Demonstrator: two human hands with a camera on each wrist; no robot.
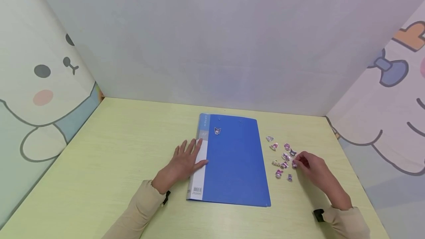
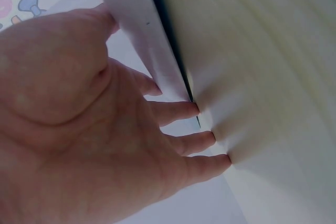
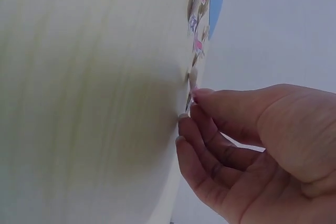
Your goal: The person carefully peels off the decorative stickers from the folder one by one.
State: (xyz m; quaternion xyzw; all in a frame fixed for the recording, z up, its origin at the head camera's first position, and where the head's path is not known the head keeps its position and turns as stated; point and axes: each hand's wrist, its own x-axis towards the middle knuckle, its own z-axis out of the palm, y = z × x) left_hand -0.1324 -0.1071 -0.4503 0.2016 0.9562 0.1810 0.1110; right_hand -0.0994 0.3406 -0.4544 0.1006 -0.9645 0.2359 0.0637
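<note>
A blue binder [image 1: 235, 161] with a pale spine lies on the table, its cover shut. One small cartoon sticker [image 1: 217, 131] sits near the top left of that cover. My left hand [image 1: 180, 163] rests spread along the spine, and in the left wrist view its fingertips [image 2: 224, 160] reach down to the tabletop. To the right of the binder, my right hand [image 1: 313, 169] pinches a small pink and purple sticker [image 1: 294, 164] between thumb and index finger, low over the table. The right wrist view shows that sticker mostly hidden by the fingertips [image 3: 202, 94].
Several loose cartoon stickers [image 1: 279, 173] are scattered between the binder and my right hand. The light wood-grain table [image 1: 139, 135] meets a plain pale backdrop [image 1: 212, 47] behind. Cartoon-printed sheets [image 1: 40, 132] stand at both sides.
</note>
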